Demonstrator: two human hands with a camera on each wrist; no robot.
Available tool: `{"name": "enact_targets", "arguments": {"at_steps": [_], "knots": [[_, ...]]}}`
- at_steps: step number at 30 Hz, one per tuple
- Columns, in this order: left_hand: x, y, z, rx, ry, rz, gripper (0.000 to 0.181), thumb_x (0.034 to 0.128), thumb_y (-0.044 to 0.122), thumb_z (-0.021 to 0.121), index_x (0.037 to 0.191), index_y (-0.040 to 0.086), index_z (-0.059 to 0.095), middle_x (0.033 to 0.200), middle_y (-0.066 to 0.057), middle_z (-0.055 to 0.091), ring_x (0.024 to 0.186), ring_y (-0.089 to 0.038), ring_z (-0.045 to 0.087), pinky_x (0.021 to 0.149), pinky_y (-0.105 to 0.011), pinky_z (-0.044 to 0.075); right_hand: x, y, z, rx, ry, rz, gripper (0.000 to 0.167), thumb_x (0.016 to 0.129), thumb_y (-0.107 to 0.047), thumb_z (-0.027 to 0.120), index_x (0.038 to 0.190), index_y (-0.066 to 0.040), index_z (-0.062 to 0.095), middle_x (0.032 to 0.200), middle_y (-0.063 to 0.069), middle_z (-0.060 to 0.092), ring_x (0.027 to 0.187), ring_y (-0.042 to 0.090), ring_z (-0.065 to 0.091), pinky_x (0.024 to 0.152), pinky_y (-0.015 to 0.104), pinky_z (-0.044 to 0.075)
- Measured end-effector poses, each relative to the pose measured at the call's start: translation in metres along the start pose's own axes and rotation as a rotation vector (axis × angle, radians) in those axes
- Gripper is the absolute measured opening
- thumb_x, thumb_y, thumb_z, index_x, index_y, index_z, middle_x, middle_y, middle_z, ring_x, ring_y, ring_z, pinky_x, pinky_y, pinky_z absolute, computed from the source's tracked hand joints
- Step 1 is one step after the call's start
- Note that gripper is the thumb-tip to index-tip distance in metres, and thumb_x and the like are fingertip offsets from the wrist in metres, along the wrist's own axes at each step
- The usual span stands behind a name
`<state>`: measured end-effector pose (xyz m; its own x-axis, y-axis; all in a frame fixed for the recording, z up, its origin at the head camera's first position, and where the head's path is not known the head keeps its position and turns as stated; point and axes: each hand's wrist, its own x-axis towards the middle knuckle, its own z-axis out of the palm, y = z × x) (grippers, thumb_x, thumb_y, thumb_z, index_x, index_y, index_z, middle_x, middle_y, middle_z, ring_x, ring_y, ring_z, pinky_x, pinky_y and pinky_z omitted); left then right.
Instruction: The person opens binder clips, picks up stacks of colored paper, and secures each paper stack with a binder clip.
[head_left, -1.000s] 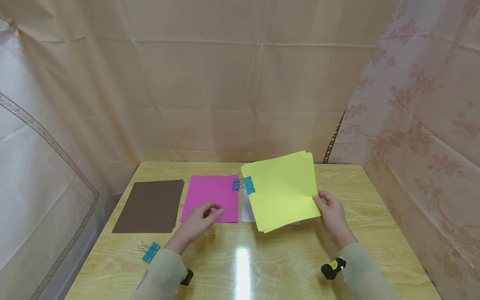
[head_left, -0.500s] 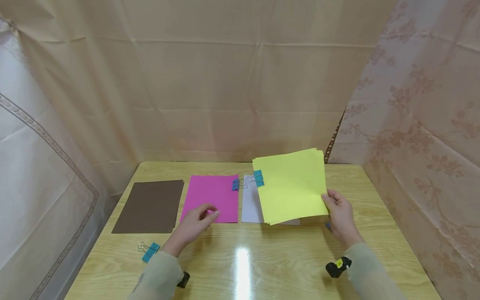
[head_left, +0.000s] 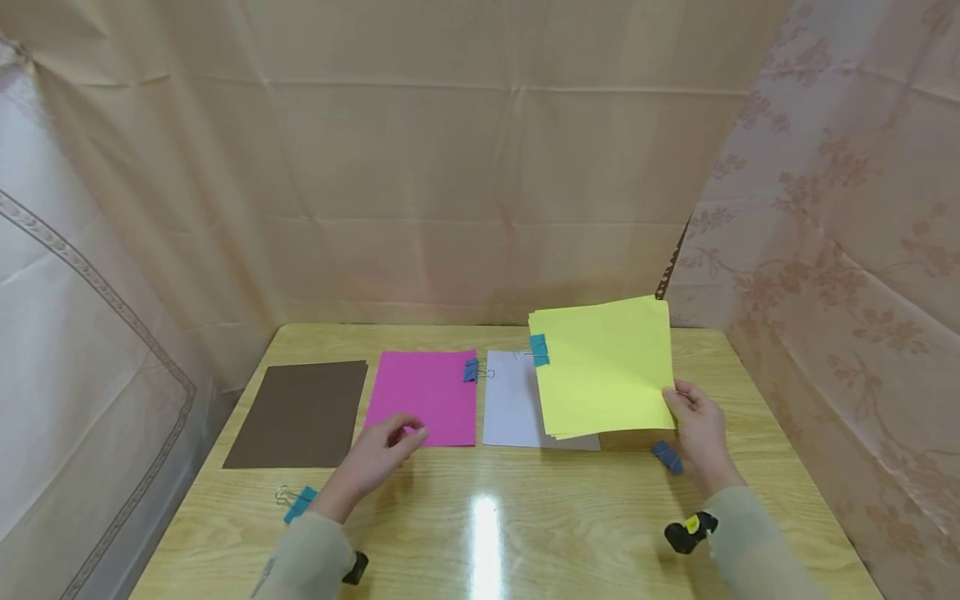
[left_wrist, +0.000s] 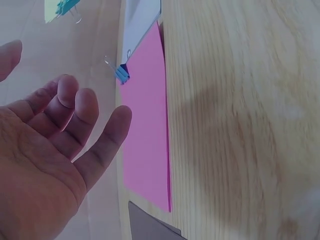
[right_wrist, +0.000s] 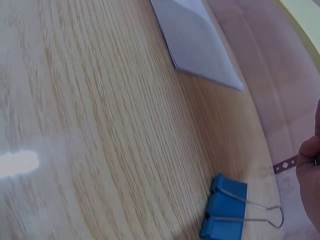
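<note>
My right hand (head_left: 701, 429) pinches the lower right edge of a stack of yellow sheets (head_left: 606, 367), raised above the table and partly over the white paper (head_left: 510, 404). A teal binder clip (head_left: 539, 350) grips the stack's left edge. My left hand (head_left: 371, 461), fingers loosely bent and holding nothing, hovers over the near edge of the pink paper (head_left: 431, 392); its relaxed fingers also show in the left wrist view. On the pink paper's right edge sits a blue clip (head_left: 471, 370). The right wrist view catches only part of my right hand (right_wrist: 310, 175) and a yellow corner (right_wrist: 306, 22).
Brown sheets (head_left: 300, 417) lie at the left of the wooden table (head_left: 570, 533). A loose teal clip (head_left: 300, 504) lies near my left forearm. Another loose blue clip (head_left: 667, 457) is beside my right hand. Curtains hang behind and at both sides.
My right hand has carried the yellow stack with its clip to the right, uncovering more white paper and the loose blue clip. My left hand has drawn back slightly to the left and nearer.
</note>
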<state>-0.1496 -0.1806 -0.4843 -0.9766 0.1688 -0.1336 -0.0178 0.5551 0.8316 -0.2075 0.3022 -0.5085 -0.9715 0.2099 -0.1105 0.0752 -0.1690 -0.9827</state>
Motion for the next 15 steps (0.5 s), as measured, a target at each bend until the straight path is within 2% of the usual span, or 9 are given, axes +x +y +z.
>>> {"name": "enact_targets", "arguments": {"at_steps": [4, 7, 11, 15], "knots": [[-0.003, -0.003, -0.001, 0.034, 0.014, -0.006, 0.041, 0.1001, 0.053, 0.06, 0.123, 0.019, 0.066, 0.095, -0.005, 0.062, 0.081, -0.019, 0.052, 0.068, -0.035, 0.046, -0.001, -0.004, -0.009, 0.018, -0.008, 0.032, 0.024, 0.103, -0.025, 0.062, 0.122, -0.013, 0.055, 0.099, -0.011, 0.065, 0.086, 0.003, 0.067, 0.07, 0.02, 0.057], [-0.004, -0.006, -0.001, 0.062, 0.023, 0.0, 0.044, 0.1003, 0.052, 0.06, 0.124, 0.016, 0.067, 0.097, -0.001, 0.061, 0.085, -0.018, 0.053, 0.07, -0.034, 0.046, 0.0, -0.006, -0.014, 0.007, 0.024, 0.04, 0.024, 0.103, -0.026, 0.062, 0.122, -0.013, 0.055, 0.098, -0.012, 0.066, 0.085, 0.003, 0.067, 0.07, 0.02, 0.058], [-0.004, -0.008, 0.0, 0.1, 0.03, 0.013, 0.042, 0.1011, 0.045, 0.062, 0.125, 0.011, 0.067, 0.102, 0.002, 0.064, 0.092, -0.015, 0.056, 0.077, -0.035, 0.049, 0.002, -0.007, -0.022, -0.085, 0.098, 0.026, 0.023, 0.103, -0.027, 0.062, 0.121, -0.014, 0.057, 0.095, -0.016, 0.066, 0.082, 0.0, 0.065, 0.069, 0.017, 0.056], [-0.005, -0.011, 0.001, 0.137, 0.036, 0.017, 0.045, 0.1003, 0.045, 0.064, 0.128, 0.009, 0.066, 0.114, -0.001, 0.066, 0.103, -0.018, 0.06, 0.089, -0.042, 0.052, 0.005, -0.006, -0.032, -0.142, 0.13, 0.018, 0.026, 0.103, -0.026, 0.061, 0.124, -0.012, 0.057, 0.092, -0.018, 0.066, 0.08, -0.001, 0.065, 0.067, 0.016, 0.055]]}}
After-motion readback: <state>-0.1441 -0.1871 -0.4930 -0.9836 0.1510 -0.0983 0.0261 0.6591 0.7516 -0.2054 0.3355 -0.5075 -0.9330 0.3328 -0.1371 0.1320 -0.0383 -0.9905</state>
